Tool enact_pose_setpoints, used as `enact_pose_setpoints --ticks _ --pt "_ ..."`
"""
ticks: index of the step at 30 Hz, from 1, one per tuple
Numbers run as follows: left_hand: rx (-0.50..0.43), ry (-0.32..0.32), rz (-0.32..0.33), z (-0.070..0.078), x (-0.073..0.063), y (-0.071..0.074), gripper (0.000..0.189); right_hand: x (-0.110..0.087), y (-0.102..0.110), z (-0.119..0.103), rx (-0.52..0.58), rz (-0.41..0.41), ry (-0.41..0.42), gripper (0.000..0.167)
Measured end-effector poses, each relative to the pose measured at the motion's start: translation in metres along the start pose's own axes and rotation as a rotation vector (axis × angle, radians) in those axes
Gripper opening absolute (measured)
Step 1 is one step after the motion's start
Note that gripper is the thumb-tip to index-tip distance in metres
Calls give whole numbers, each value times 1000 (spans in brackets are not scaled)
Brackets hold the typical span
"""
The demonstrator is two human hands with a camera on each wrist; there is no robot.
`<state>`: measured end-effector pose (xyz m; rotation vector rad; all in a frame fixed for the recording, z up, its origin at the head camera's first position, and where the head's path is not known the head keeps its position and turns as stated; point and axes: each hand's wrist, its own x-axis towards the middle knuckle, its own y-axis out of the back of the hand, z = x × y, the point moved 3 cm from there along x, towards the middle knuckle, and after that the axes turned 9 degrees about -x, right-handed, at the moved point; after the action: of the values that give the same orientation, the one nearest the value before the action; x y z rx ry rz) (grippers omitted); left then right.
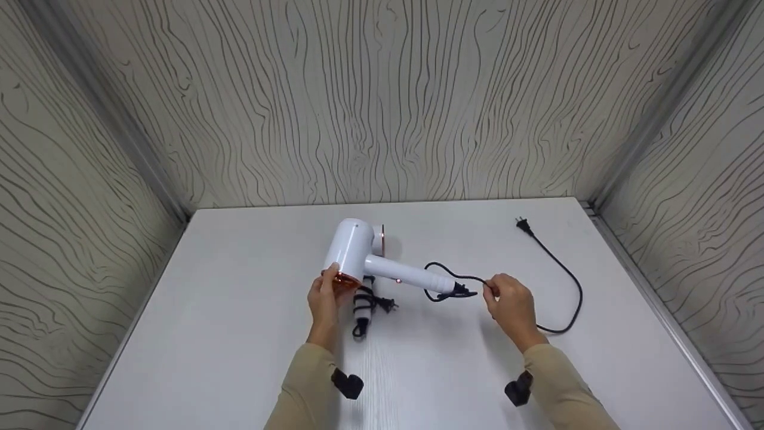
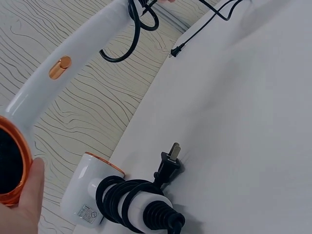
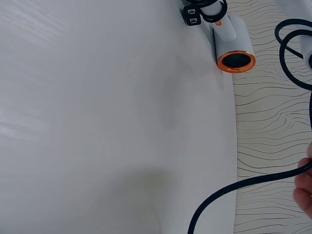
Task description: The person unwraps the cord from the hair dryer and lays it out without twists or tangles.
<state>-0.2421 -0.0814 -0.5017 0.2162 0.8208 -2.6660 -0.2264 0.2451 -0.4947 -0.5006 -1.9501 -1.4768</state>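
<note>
My left hand (image 1: 324, 306) grips a white hair dryer (image 1: 351, 243) by its barrel, at the copper-coloured rim. Its handle (image 2: 61, 63) points to the right, raised above the table. A black power cord (image 1: 581, 292) leaves the handle's end in loose loops. Between thumb and fingers, my right hand (image 1: 514, 303) pinches that cord to the right of the loops. Beyond this hand the cord curves over the table to a two-pin plug (image 1: 523, 226). Below the held dryer lies a second white hair dryer (image 2: 83, 190), its cord (image 2: 119, 197) wound around the handle; the head view hides part of it.
The white table (image 1: 227, 310) meets a wood-patterned back wall (image 1: 382, 107), with similar panels on both sides. Near the wound handle, the second dryer's plug (image 1: 388, 304) rests on the table. Black wrist mounts (image 1: 347, 384) sit on both sleeves.
</note>
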Motion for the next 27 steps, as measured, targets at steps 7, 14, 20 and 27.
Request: enact_pose_setpoints --ticks 7,14,20,27 --pt "4 13 -2 0 0 0 43 -4 -3 1 -50 -104 -19 16" --pt "-39 12 -1 2 -1 -2 46 -12 -7 2 -64 -201 -30 15" --pt "-38 18 7 1 0 -2 55 -20 -12 6 -53 -416 -108 10" --pt "31 37 32 -1 0 -1 57 -34 -19 15 -24 -594 -166 7"
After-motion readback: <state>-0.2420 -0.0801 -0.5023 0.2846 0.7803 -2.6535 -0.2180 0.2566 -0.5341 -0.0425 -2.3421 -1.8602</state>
